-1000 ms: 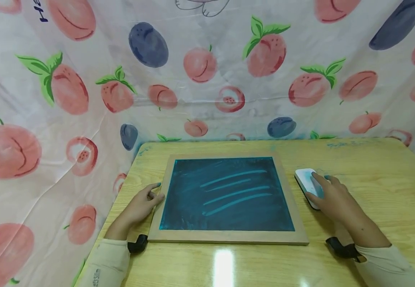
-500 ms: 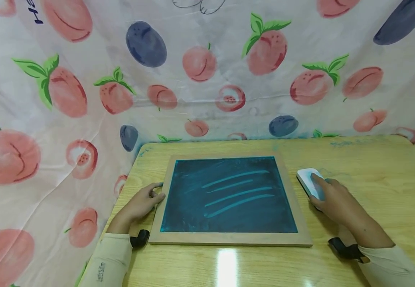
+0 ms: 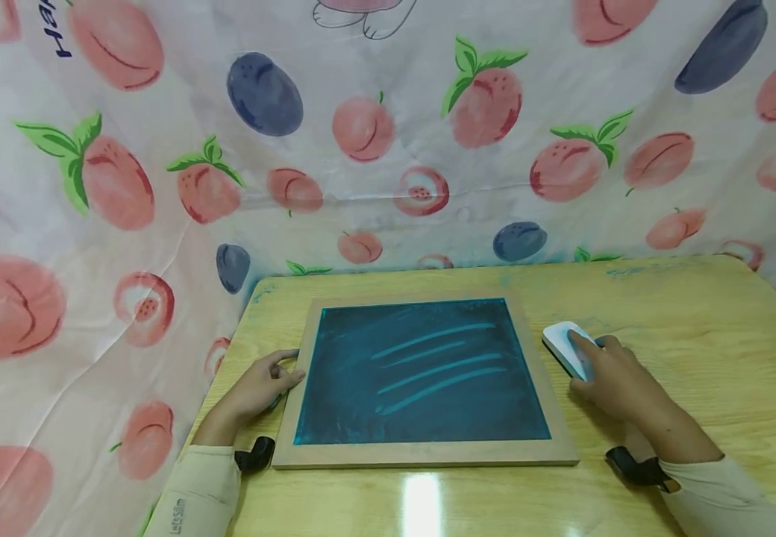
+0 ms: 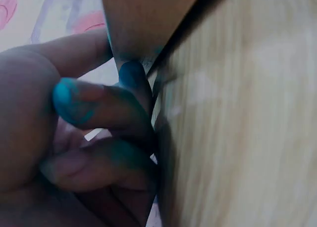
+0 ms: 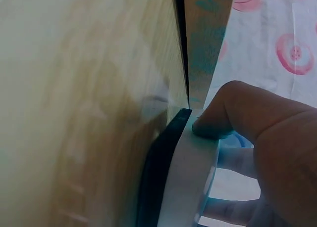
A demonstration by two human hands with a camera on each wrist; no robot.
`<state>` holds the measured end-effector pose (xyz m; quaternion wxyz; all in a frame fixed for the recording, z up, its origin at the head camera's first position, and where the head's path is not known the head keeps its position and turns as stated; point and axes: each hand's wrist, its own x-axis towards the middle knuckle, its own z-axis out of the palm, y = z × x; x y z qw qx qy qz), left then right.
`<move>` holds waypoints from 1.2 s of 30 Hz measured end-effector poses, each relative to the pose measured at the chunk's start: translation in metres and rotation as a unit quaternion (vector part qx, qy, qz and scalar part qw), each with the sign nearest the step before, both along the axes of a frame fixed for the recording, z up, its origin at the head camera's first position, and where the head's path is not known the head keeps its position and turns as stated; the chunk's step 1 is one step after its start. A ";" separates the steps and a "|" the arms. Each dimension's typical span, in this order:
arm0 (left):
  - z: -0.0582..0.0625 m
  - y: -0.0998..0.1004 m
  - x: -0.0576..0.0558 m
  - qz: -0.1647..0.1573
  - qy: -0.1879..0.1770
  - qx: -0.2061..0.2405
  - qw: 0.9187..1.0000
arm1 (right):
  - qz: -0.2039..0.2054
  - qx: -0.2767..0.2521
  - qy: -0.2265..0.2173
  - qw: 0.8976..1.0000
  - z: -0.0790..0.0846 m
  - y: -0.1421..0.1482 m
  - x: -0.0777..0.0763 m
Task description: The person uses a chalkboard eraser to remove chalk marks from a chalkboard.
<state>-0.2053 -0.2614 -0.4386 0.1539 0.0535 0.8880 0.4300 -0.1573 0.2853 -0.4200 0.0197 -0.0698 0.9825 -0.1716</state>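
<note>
an eraser (image 3: 560, 343) with a white, blue-smudged top and a dark underside is sitting low over the table (image 3: 717, 358), just beside the right edge of the board (image 3: 428, 410); whether it is touching the tabletop, i cannot tell. the right hand (image 3: 619, 380) is pinching it, the thumb on the near side and one finger lying on the top. the board is lying on the table, its dark face showing four pale blue strokes (image 3: 438, 335) over fainter smears. the left hand (image 3: 260, 384) is gripping the wooden frame (image 3: 421, 453) at its left side, thumb on top and a finger against the outer edge, the other fingers curling in.

the step in hand, i am judging, is steadying the board and holding the eraser beside it. doing that well is calling for a light but firm left grip, so the frame is not sliding, and a level right hand: a tilted eraser would be bearing on one edge only.

the left sleeve (image 3: 193, 488) is carrying small lettering, seemingly reading "let's slim". on the fruit-patterned cloth (image 3: 361, 194) behind, tilted dark letters (image 3: 54, 30) are starting with an "h"; the rest i cannot read. no brand is showing on the eraser.
</note>
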 end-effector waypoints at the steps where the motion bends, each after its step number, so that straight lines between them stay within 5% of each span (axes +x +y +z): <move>1: -0.002 -0.002 0.001 0.002 -0.002 0.002 1.000 | 0.001 0.000 0.003 1.000 -0.002 -0.001 0.001; 12: -0.007 -0.004 0.003 0.016 -0.017 0.031 0.999 | 0.001 0.018 0.022 1.000 -0.008 -0.005 0.001; 26: -0.004 -0.002 -0.004 0.015 -0.011 0.015 1.000 | -0.009 -0.016 0.037 0.999 0.005 -0.010 -0.002; 36: -0.004 -0.001 -0.003 0.010 -0.014 0.025 1.000 | -0.005 -0.042 0.020 0.999 0.022 -0.034 0.010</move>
